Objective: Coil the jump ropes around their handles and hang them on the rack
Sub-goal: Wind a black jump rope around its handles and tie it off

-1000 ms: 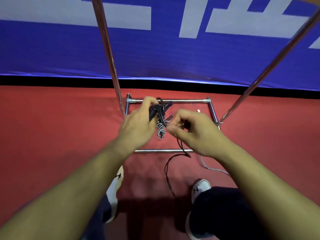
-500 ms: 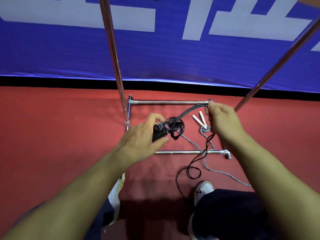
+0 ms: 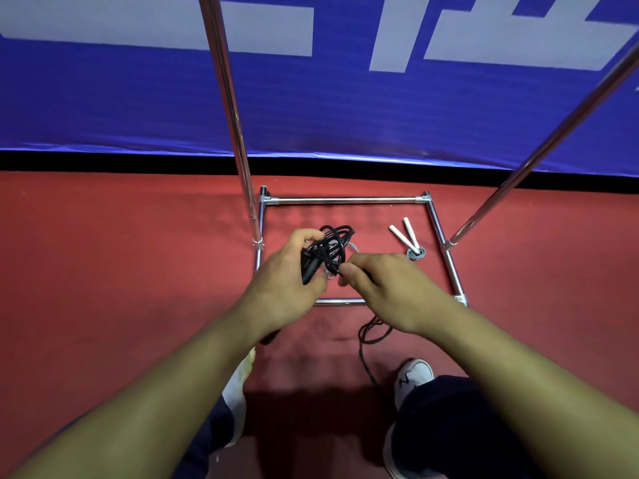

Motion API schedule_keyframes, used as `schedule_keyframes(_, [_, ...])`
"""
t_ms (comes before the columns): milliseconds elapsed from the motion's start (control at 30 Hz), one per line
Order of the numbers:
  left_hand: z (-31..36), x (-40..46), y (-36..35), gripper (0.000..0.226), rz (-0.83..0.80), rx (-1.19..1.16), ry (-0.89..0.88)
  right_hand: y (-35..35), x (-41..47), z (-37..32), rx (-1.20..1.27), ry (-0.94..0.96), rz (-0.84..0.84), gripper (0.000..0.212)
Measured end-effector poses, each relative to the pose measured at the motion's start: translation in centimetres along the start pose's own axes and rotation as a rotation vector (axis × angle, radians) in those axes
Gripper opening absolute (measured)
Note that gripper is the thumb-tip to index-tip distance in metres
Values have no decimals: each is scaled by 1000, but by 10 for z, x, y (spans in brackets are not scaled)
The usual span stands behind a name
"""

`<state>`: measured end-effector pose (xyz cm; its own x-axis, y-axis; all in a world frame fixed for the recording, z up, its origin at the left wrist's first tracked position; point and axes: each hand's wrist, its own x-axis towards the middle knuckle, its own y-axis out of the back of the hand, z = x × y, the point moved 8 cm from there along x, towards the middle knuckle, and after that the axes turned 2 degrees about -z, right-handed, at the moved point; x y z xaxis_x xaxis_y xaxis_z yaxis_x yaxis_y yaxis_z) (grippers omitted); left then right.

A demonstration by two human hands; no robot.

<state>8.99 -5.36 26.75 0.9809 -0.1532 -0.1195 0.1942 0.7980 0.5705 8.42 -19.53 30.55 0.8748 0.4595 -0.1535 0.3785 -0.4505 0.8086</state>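
Left hand [image 3: 287, 288] grips black handles [image 3: 308, 269], long axis upright-tilted. Right hand [image 3: 387, 288] fingers [image 3: 349, 271] pinch black rope [image 3: 333, 248] just right of coil; slack tail [image 3: 371, 335] trails toward floor.

The black jump rope handles [image 3: 310, 267] are largely concealed inside the left hand [image 3: 288, 288], and the right hand [image 3: 387, 292] covers the section of black rope [image 3: 333, 248] pinched at its fingertips; the trailing cord [image 3: 366, 354] passes out of view behind the right knee. The rack uprights [image 3: 228, 108] are cut off by the top edge, so the hanging bar is not visible, and both hands mask the middle of the front base bar [image 3: 340, 301]. The grey rope coil [image 3: 415, 253] beside the white handles [image 3: 403, 233] is too small to resolve individual turns.
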Motion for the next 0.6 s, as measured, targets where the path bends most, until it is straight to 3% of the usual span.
schedule_keyframes(133, [-2,-1,-3,52,-41,-405,31,-14,-2,-10,-25,37,-16,30])
schedule_keyframes(300, [2,-2,-3,58,-15,-742,130,-19,0,0,34,-76,32,27])
schedule_keyframes(400, [5,-2,-10,41,-20,-976,207,-22,1,6,108,-172,83,19])
schedule_keyframes(500, [5,-2,-12,26,1,-1011,231,-22,2,8,184,-193,94,17])
schedule_keyframes(600, [5,-2,-14,29,-37,-966,235,-10,1,13,218,-211,169,21])
